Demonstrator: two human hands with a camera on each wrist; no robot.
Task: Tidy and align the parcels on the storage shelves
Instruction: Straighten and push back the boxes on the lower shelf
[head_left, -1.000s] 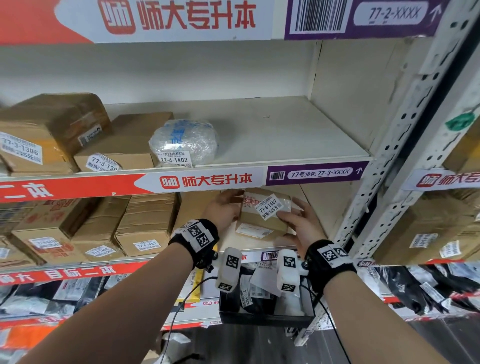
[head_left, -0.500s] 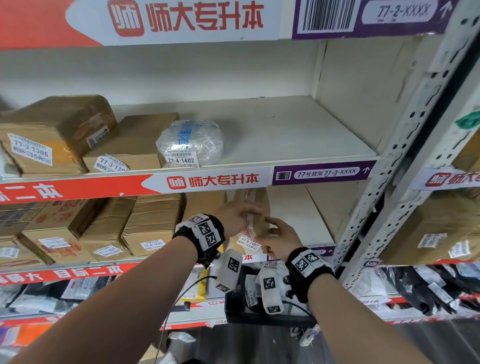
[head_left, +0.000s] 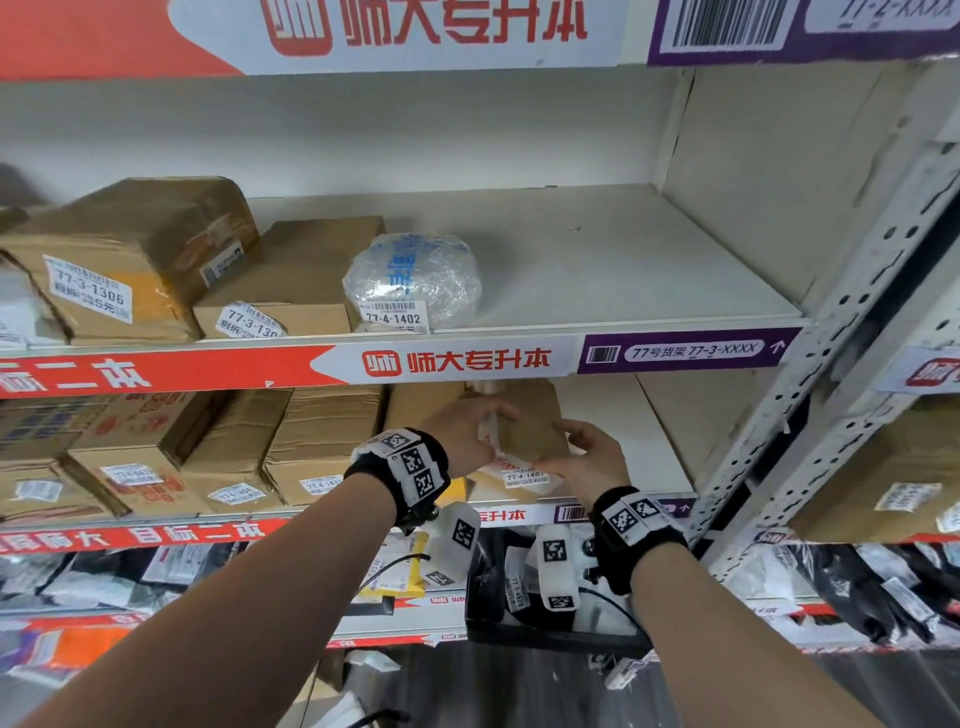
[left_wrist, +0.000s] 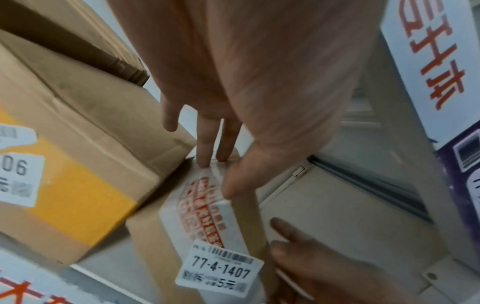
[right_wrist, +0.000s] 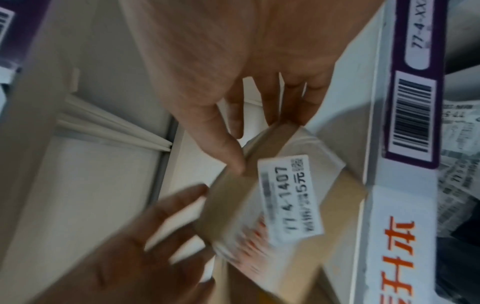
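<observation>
On the upper shelf board (head_left: 623, 270), from nine o'clock toward the centre of the head view, stand a crumpled brown box (head_left: 130, 260) labelled 77-3-1306, a flatter carton (head_left: 291, 280), and a clear bubble-wrapped parcel (head_left: 413, 280) labelled 77-4-1402. These three sit just beside one another along the front edge, above the red and white shelf strip (head_left: 415, 361). Below that strip, at eight o'clock, a row of cardboard boxes (head_left: 322, 441) stands side by side on the lower shelf (head_left: 649, 431).

Right of that row, near the centre, the small brown parcel (head_left: 524, 431) labelled 77-4-1407 stands on the lower shelf close to its front edge, tilted, with its taped, red-printed face toward the camera. The left hand (head_left: 467, 431) holds its left side: in the left wrist view the fingers (left_wrist: 207, 148) reach over the far top edge while the thumb presses the taped face, so the hand clasps the parcel (left_wrist: 207, 236). A larger box with a yellow patch (left_wrist: 78, 185) lies touching or just beside it at nine o'clock.

At four o'clock from the parcel, the right hand (head_left: 587, 457) meets its right side with fingers spread and only lightly bent. In the right wrist view the thumb tip (right_wrist: 233, 160) touches the parcel's (right_wrist: 280, 195) edge and the fingers (right_wrist: 298, 102) lie against its far end. Whether it truly grips cannot be told from the blurred picture.
</observation>
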